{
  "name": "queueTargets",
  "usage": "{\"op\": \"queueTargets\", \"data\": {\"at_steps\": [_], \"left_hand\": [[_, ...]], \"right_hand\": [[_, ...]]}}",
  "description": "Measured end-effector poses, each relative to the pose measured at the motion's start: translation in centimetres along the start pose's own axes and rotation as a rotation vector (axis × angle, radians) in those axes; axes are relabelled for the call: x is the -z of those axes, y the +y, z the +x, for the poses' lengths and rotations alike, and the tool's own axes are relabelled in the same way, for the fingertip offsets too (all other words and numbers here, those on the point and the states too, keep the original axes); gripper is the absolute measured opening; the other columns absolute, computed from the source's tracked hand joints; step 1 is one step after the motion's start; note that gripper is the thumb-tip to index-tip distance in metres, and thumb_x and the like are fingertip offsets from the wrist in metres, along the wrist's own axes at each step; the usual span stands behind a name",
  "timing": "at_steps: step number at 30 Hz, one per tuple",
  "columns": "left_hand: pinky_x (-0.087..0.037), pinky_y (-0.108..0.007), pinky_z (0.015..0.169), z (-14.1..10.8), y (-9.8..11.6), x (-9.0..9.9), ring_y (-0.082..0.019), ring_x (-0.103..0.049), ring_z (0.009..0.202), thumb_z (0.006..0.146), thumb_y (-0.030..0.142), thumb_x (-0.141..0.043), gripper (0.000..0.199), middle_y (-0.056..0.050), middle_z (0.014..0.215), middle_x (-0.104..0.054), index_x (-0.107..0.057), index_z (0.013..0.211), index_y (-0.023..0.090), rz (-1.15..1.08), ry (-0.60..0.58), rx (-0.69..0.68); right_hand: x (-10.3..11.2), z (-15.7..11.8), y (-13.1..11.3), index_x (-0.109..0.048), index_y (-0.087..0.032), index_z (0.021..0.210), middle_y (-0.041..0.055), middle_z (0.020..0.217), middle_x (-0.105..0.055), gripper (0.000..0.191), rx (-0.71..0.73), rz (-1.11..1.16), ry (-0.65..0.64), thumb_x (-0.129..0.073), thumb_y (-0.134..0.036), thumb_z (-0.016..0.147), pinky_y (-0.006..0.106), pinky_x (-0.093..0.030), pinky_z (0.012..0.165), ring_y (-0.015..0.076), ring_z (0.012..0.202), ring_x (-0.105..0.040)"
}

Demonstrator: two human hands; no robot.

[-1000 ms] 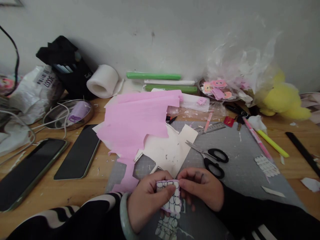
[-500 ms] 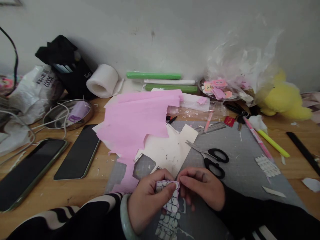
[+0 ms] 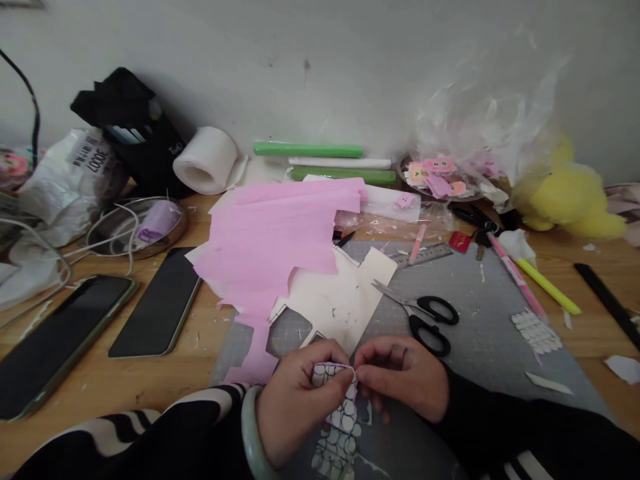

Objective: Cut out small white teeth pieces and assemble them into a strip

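Near the bottom centre, my left hand [image 3: 303, 400] grips a small white piece [image 3: 346, 415] with black rounded outlines and a pinkish-purple edge, its thumb pressed on the front. My right hand [image 3: 405, 377] pinches at the upper right edge of that piece, thumb and forefinger together. Below them a similar patterned piece [image 3: 334, 453] lies on the grey cutting mat [image 3: 480, 333]. Black-handled scissors [image 3: 430, 320] rest just beyond my right hand, blades partly apart. Torn pink paper [image 3: 270, 233] and cream card [image 3: 340, 300] lie beyond both hands.
Two phones [image 3: 155, 307] lie at left, near a metal bowl [image 3: 175, 233] with cables. A paper roll [image 3: 206, 160] and green rolls [image 3: 307, 149] stand along the wall. At right are a ruler [image 3: 435, 254], a yellow stick [image 3: 550, 287] and a yellow plush toy [image 3: 570, 197].
My right hand's thumb and forefinger have closed on the upper right edge of the patterned piece. The piece has tilted slightly in my left hand.
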State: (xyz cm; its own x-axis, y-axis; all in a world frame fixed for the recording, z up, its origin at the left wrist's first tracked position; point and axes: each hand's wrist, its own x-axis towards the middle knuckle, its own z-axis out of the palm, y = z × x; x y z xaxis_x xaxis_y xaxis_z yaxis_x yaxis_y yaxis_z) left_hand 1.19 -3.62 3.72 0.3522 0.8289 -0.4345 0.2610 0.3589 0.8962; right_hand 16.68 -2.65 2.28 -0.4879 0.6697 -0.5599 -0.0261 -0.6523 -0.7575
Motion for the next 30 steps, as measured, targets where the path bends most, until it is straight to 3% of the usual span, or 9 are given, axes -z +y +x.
{"op": "queueTargets", "data": {"at_steps": [10, 18, 30], "left_hand": [[-0.034, -0.018, 0.037, -0.2, -0.3, -0.2, -0.008, -0.037, 0.043, 0.070, 0.037, -0.048, 0.021, 0.005, 0.051, -0.040, -0.048, 0.064, 0.017, -0.019, -0.032, 0.029], [-0.039, -0.017, 0.039, -0.1, -0.5, -0.1, -0.006, -0.042, 0.041, 0.069, 0.041, -0.057, 0.027, 0.005, 0.049, -0.048, -0.048, 0.067, 0.015, -0.332, -0.033, 0.070], [-0.036, -0.019, 0.040, -0.1, -0.5, 0.1, -0.007, -0.040, 0.043, 0.068, 0.040, -0.056, 0.026, 0.005, 0.050, -0.044, -0.047, 0.064, 0.016, -0.240, -0.005, 0.036]], "right_hand": [[-0.7, -0.3, 0.2, -0.051, -0.015, 0.059, -0.0081, 0.042, -0.047, 0.025, 0.064, -0.129, 0.132, -0.066, -0.035, 0.058, 0.015, -0.036, 0.030, 0.0032, 0.032, -0.041], [0.4, 0.3, -0.3, -0.055, -0.011, 0.061, -0.0045, 0.045, -0.056, 0.037, 0.011, 0.135, 0.019, -0.074, -0.041, 0.051, 0.016, -0.042, 0.031, 0.0048, 0.033, -0.050], [0.1, -0.1, -0.1, -0.057, -0.011, 0.062, -0.0055, 0.045, -0.056, 0.036, -0.008, 0.071, 0.000, -0.074, -0.040, 0.050, 0.015, -0.043, 0.032, 0.0040, 0.034, -0.049]]}}
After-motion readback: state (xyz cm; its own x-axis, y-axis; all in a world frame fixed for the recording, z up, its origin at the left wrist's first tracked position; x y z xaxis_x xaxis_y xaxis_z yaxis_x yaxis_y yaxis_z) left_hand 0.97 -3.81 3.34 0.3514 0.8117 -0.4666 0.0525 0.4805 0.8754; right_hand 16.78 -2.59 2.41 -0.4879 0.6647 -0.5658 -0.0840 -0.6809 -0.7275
